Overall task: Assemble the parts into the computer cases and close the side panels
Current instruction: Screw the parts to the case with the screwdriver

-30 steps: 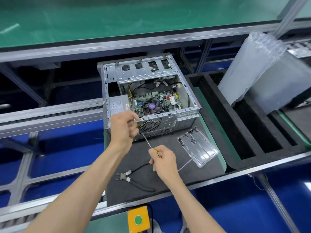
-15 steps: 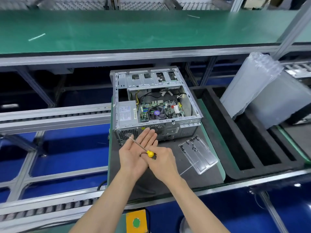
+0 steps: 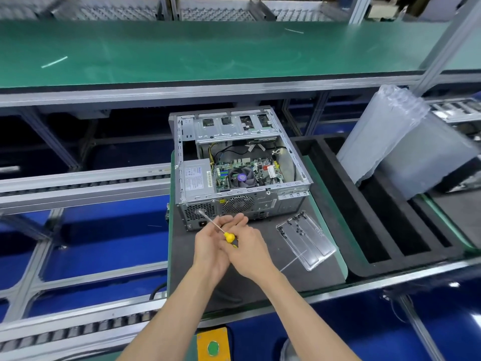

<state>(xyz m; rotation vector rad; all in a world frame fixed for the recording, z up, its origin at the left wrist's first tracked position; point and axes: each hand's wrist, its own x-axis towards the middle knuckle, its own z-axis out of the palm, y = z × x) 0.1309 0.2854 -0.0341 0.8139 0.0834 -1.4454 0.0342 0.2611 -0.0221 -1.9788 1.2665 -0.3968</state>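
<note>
Open grey metal computer case (image 3: 234, 162) sits in middle of frame on dark mat (image 3: 260, 277) — side panel off, green board and round fan showing inside. Just below it, both hands meet. Left hand (image 3: 212, 246) lies flat, palm up, fingers straight. Thin screwdriver with yellow handle (image 3: 221, 230) lies across left palm, tip pointing to upper left. Right hand (image 3: 247, 252) curls round yellow handle. Clear plastic tray with small black screws (image 3: 307, 241) rests on mat, right of hands.
</note>
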